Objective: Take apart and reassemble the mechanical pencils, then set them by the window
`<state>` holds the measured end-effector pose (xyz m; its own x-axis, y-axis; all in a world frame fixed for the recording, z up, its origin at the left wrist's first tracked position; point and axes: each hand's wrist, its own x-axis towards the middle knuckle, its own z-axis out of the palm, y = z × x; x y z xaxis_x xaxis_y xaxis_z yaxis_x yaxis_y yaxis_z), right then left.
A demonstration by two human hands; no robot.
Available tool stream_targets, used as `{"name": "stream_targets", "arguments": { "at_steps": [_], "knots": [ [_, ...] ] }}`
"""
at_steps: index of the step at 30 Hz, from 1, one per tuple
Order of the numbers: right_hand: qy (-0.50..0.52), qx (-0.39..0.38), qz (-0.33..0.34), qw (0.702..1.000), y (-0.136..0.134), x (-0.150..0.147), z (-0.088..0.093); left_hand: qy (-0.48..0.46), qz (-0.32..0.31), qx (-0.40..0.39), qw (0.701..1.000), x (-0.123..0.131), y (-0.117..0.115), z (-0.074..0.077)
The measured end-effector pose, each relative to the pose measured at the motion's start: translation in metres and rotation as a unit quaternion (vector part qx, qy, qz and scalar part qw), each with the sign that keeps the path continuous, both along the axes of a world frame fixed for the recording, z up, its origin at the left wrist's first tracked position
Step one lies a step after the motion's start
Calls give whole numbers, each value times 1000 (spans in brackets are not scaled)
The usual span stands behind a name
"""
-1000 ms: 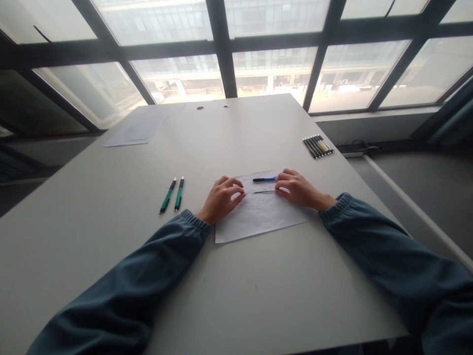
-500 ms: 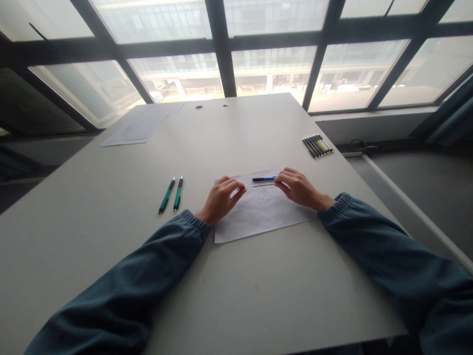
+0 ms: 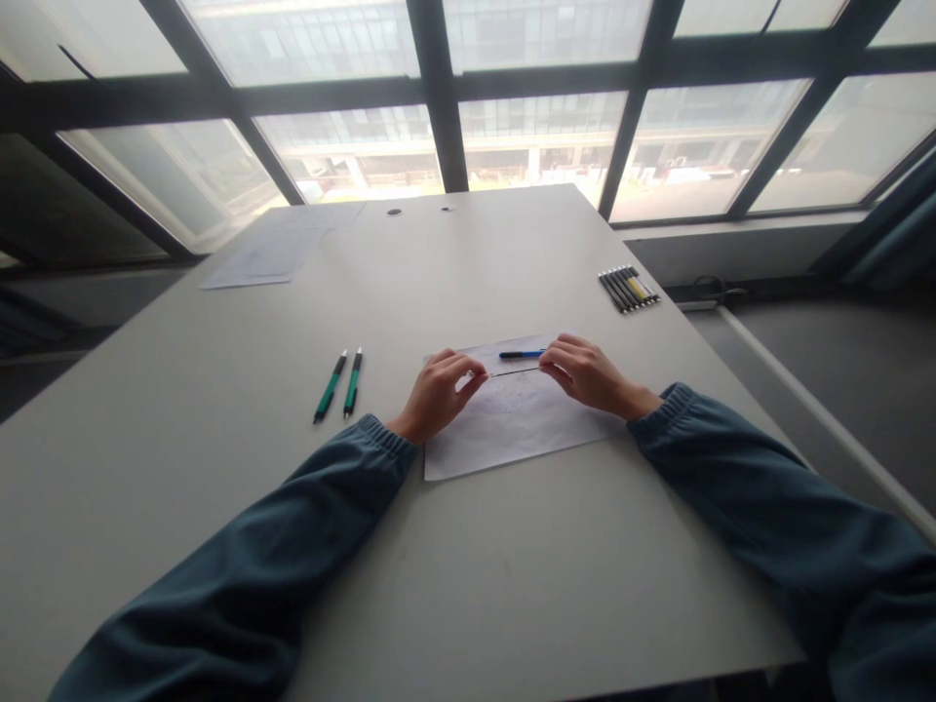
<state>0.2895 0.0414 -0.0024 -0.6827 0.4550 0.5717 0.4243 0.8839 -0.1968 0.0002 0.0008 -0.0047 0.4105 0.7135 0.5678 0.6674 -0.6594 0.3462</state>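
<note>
Both of my hands rest over a white sheet of paper on a grey table. My left hand and my right hand each pinch one end of a thin dark rod, perhaps a pen refill, held level just above the paper. A blue pen lies on the paper just beyond the rod, close to my right fingertips.
Two green pens lie side by side left of my left hand. A row of several dark pens sits near the table's right edge. Loose papers lie at the far left corner. Large windows stand behind the table.
The thin rod has risen off the paper and my left fingers have closed on its left end. My right hand has shifted a little toward the left.
</note>
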Motion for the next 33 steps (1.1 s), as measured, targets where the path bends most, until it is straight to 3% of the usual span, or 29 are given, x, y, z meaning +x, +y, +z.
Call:
{"name": "stream_targets", "arguments": {
  "at_steps": [33],
  "knots": [
    [-11,0,2,1000,-13,-22,4,-20,-17,14,1000,6,0,3]
  ]
}}
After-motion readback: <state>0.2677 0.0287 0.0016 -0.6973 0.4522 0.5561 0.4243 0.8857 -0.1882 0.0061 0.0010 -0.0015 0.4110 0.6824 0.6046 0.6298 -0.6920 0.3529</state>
